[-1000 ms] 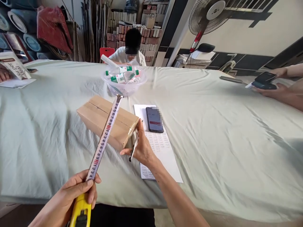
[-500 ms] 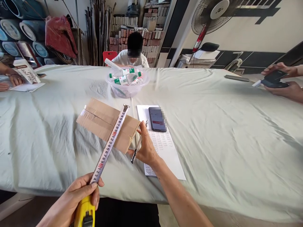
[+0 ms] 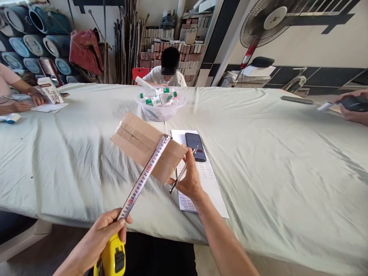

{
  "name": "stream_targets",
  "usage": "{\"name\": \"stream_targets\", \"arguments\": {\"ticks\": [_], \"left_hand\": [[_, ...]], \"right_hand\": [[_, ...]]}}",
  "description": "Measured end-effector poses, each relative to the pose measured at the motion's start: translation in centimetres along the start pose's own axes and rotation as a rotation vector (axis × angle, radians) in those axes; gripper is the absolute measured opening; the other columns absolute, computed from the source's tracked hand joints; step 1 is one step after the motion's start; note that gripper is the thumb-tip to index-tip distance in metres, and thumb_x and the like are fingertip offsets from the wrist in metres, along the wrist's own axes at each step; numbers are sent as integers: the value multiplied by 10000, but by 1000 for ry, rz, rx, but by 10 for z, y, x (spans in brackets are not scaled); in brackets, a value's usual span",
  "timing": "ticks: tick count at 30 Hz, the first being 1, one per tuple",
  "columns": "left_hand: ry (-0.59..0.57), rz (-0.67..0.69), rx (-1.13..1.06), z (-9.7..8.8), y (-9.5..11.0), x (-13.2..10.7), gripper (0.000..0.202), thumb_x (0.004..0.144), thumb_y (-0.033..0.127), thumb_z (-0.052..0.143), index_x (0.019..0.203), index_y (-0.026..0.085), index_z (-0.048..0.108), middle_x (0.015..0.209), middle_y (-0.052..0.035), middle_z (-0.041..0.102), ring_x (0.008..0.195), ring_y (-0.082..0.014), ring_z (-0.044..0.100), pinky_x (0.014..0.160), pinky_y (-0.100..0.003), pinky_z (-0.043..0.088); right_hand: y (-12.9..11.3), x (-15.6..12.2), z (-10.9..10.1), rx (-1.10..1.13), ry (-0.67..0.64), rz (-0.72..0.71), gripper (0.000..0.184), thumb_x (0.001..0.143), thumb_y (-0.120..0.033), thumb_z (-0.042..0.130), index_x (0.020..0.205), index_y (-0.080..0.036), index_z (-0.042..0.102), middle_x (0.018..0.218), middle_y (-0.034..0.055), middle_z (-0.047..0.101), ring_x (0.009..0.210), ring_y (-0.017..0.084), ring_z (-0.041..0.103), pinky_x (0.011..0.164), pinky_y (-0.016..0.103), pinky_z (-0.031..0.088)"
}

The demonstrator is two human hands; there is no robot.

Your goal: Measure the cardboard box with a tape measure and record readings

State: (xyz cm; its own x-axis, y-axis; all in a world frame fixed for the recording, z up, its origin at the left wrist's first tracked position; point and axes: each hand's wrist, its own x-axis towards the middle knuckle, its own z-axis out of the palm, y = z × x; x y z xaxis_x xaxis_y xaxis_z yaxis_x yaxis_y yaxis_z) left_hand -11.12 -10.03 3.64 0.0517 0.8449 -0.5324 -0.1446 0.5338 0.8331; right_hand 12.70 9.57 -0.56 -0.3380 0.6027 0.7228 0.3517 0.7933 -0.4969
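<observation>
A flat brown cardboard box (image 3: 138,140), tilted and taped along its seam, is held over the table by my right hand (image 3: 191,178). My right hand grips its right end between thumb and fingers. A pen (image 3: 184,168) is also tucked in that hand, its tip slanting down. In my left hand (image 3: 110,228) is a yellow tape measure (image 3: 114,255), the thumb pressing on the blade. The drawn-out blade (image 3: 140,180) lies across the box's top, its metal hook at the far edge. Beneath my right hand are written sheets of paper (image 3: 212,191) with a phone (image 3: 195,145) on them.
A clear plastic basin (image 3: 161,113) of bottles stands further back. Across the table sits a person (image 3: 171,71); another person's hand (image 3: 38,99) rests by a carton (image 3: 50,91) at left. At right, a person's hands (image 3: 355,109) hold a dark object. A fan (image 3: 267,21) stands behind.
The tape's hook, which stuck out past the box's far edge, now sits at that edge. Box and both hands appear further right as the view swung left. Another person's hands at right shifted.
</observation>
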Motion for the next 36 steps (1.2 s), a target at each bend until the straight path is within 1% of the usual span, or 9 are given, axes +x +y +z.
{"name": "stream_targets", "arguments": {"ticks": [5, 9, 12, 15, 21, 24, 28, 32, 36], "left_hand": [[7, 29, 91, -1, 2, 1, 321, 850, 480, 573, 908, 179, 668, 643, -12, 570, 654, -153, 471, 642, -265, 345], [0, 71, 163, -3, 8, 0, 339, 858, 486, 557, 923, 174, 672, 642, -13, 558, 660, -161, 473, 655, -269, 357], [-20, 61, 224, -5, 18, 1, 332, 869, 474, 543, 933, 174, 671, 646, -10, 550, 650, -162, 469, 646, -266, 365], [-32, 71, 374, -8, 32, 1, 313, 895, 437, 503, 943, 180, 676, 643, -2, 545, 612, -152, 451, 615, -251, 357], [-75, 74, 730, -22, 73, 0, 256, 881, 361, 494, 892, 193, 686, 640, 7, 568, 592, -150, 493, 586, -234, 373], [-77, 59, 873, -38, 97, 1, 264, 877, 360, 481, 926, 195, 682, 635, 13, 571, 587, -151, 516, 563, -222, 373], [-93, 49, 1037, -59, 137, 5, 278, 851, 357, 493, 920, 193, 706, 607, 15, 552, 516, -130, 458, 509, -214, 330], [-147, 49, 1171, -72, 175, 13, 278, 803, 322, 520, 946, 205, 727, 618, 9, 555, 565, -140, 476, 551, -212, 338], [-158, 95, 1269, -76, 198, 23, 257, 784, 284, 511, 907, 206, 724, 631, 11, 547, 601, -147, 492, 576, -213, 338]], "right_hand": [[2, -1, -2, 27, -43, 37, 1194, 709, -571, 720, 1514, -220, -87, 1573, 201, 161, 1440, 386, 221, 1069, 611, 381], [0, 2, -6, 237, -74, 152, 1154, 726, -587, 694, 1522, -220, -56, 1582, 185, 164, 1444, 352, 231, 1056, 549, 408], [-4, 5, -13, 390, -98, 280, 1097, 746, -586, 676, 1526, -241, -14, 1566, 166, 241, 1423, 332, 294, 1033, 504, 431], [-10, 9, -22, 457, -149, 403, 1006, 756, -608, 651, 1524, -268, 98, 1508, 140, 373, 1350, 324, 414, 992, 481, 462], [-14, 12, -39, 628, -238, 437, 1027, 717, -709, 613, 1519, -244, 172, 1381, 137, 526, 1241, 317, 526, 1003, 469, 460], [-10, 12, -47, 568, -291, 455, 966, 732, -655, 646, 1507, -260, 225, 1350, 118, 557, 1221, 304, 546, 1004, 457, 457], [-8, 12, -52, 558, -349, 440, 935, 744, -622, 656, 1505, -298, 219, 1408, 102, 510, 1273, 311, 504, 985, 462, 466], [-12, 13, -50, 585, -382, 416, 951, 732, -615, 672, 1507, -322, 206, 1473, 91, 442, 1318, 323, 457, 981, 474, 469], [-15, 14, -47, 608, -374, 431, 928, 751, -554, 688, 1507, -321, 204, 1504, 84, 399, 1343, 324, 427, 980, 467, 473]]}}
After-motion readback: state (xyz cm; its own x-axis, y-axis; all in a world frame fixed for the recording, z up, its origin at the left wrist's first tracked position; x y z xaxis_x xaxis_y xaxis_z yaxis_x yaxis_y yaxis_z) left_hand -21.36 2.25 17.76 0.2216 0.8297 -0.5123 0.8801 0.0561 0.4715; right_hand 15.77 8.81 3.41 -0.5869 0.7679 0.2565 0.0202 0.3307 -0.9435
